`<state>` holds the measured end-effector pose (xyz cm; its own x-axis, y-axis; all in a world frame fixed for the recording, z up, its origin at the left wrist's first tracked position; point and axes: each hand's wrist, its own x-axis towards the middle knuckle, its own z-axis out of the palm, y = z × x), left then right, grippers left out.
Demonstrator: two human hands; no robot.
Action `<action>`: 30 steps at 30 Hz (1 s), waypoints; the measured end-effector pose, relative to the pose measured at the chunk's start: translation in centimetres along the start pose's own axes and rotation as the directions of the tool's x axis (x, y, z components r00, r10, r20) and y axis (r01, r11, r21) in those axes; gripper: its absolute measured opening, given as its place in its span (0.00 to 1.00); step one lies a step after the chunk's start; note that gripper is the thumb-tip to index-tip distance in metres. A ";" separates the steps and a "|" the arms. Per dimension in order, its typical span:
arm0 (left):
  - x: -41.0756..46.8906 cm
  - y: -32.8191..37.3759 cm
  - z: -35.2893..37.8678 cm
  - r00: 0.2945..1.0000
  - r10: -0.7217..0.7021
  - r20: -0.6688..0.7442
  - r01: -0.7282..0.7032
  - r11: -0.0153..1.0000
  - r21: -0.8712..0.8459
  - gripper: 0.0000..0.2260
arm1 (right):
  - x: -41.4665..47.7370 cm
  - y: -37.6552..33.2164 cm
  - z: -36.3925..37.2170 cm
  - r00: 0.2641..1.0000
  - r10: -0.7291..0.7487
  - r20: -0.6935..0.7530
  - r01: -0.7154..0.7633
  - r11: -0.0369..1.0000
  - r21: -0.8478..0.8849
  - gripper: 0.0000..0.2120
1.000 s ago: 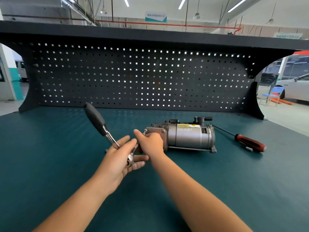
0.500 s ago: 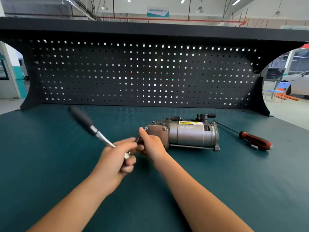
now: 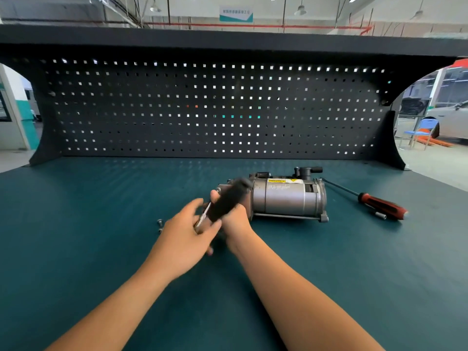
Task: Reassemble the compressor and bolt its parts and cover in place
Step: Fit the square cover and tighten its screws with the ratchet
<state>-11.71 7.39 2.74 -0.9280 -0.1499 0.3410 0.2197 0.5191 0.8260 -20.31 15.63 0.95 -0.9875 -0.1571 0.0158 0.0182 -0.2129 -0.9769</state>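
The grey metal compressor [image 3: 286, 198] lies on its side on the green bench top, its bolted end plate facing left. My left hand [image 3: 184, 236] grips the head end of a ratchet wrench [image 3: 225, 201], whose black handle, blurred by motion, points up and right across the compressor's left end. My right hand [image 3: 234, 219] sits against that left end, its fingers curled there; what they hold is hidden. Two small loose bolts [image 3: 160, 225] lie on the bench just left of my left hand.
A red-handled screwdriver [image 3: 379, 205] with a long shaft lies right of the compressor, a small socket bit [image 3: 380, 215] beside it. A black pegboard [image 3: 215, 110] stands along the back of the bench [image 3: 76, 236].
The ratchet handle has swung from pointing up-left to pointing up-right over the compressor's end. My left hand turned with it; my right hand stayed at the compressor's left end.
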 end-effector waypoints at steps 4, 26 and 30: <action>0.2 1.3 -0.1 0.892 -0.378 0.249 0.405 0.422 -0.811 0.12 | 0.0 -0.7 0.2 0.991 0.136 0.004 -0.136 0.985 0.107 0.11; 0.6 -0.2 -0.6 0.999 -0.025 -0.043 0.027 0.999 0.040 0.09 | 0.4 0.0 0.6 0.986 0.157 0.052 -0.165 0.962 0.218 0.14; 0.9 0.1 -1.1 0.861 -0.436 0.263 0.455 0.428 -0.781 0.17 | 0.4 0.1 0.7 0.986 0.150 0.072 -0.161 0.967 0.196 0.16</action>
<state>-12.17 6.38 3.61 -0.9737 -0.1340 -0.1842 -0.0932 -0.5033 0.8590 -20.63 14.87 0.98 -0.9596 -0.2564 -0.1155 0.2078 -0.3696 -0.9056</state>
